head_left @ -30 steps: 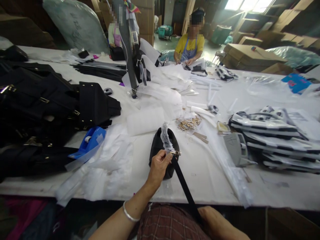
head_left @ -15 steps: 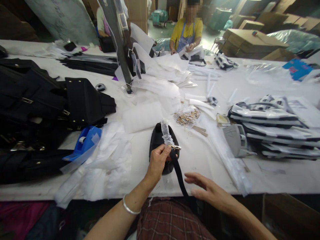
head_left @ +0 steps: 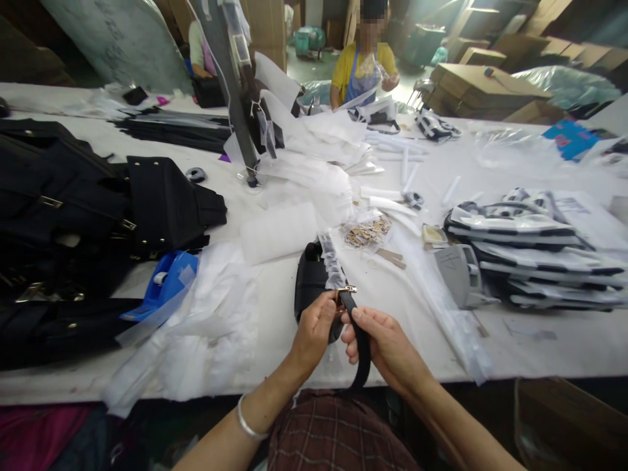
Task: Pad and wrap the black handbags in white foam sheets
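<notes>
A small black bag (head_left: 311, 281) lies on the table in front of me. My left hand (head_left: 316, 325) pinches a gold-coloured metal buckle (head_left: 347, 289) over the bag. From the buckle a black strap (head_left: 362, 353) loops down toward the table's front edge. My right hand (head_left: 377, 337) is closed on this strap just below the buckle, thumb on top. A strip of clear plastic wrap (head_left: 332, 261) covers the part of the strap that runs away from me across the bag. My fingers hide the bag's near end.
Black bags (head_left: 63, 196) are heaped at left, beside a blue tape dispenser (head_left: 164, 281) and white wrapping sheets (head_left: 206, 327). At right are a grey tape dispenser (head_left: 458, 275) and stacked black-and-white bags (head_left: 534, 255). Metal hardware (head_left: 367, 232) lies ahead, near a dark post (head_left: 235, 98). A co-worker (head_left: 366, 72) sits opposite.
My right hand has moved left and up from beside the strap and closed on it near the buckle. The strap now bends in a loop. The co-worker opposite has raised some clear plastic.
</notes>
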`<state>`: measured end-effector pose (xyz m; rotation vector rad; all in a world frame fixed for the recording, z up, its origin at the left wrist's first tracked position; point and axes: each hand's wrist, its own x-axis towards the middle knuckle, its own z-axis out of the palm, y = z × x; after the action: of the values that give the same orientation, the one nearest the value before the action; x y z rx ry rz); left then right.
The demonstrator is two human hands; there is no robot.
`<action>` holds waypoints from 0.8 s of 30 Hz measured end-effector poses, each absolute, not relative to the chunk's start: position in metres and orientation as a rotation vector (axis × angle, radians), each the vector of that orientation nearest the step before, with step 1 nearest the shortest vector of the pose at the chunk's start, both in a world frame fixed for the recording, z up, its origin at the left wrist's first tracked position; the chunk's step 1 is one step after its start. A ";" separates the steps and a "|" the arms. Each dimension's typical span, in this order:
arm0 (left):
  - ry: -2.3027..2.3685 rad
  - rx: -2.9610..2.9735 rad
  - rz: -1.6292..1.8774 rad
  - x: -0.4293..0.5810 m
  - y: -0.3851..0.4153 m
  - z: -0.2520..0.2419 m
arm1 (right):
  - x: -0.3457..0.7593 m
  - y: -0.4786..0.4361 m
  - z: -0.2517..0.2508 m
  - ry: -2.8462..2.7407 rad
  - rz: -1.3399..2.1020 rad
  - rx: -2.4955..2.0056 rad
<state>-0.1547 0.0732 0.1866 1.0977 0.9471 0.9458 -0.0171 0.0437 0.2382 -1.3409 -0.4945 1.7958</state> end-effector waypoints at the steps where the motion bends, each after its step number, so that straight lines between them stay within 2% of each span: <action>1: 0.984 1.173 0.943 -0.155 0.070 0.186 | -0.019 0.047 0.240 -0.487 1.779 -1.328; 9: 1.170 1.226 0.938 -0.160 0.070 0.184 | -0.005 0.035 0.244 -0.556 1.947 -1.255; 20: 1.123 1.315 0.922 -0.158 0.065 0.188 | -0.014 0.033 0.240 -0.434 1.684 -1.397; 24: 1.038 1.120 0.937 -0.153 0.069 0.187 | -0.018 0.033 0.241 -0.546 1.558 -1.471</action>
<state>-0.1532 0.0691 0.1872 1.1202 1.0379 0.9369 -0.0184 0.0335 0.2415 -1.4713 -0.5457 1.5585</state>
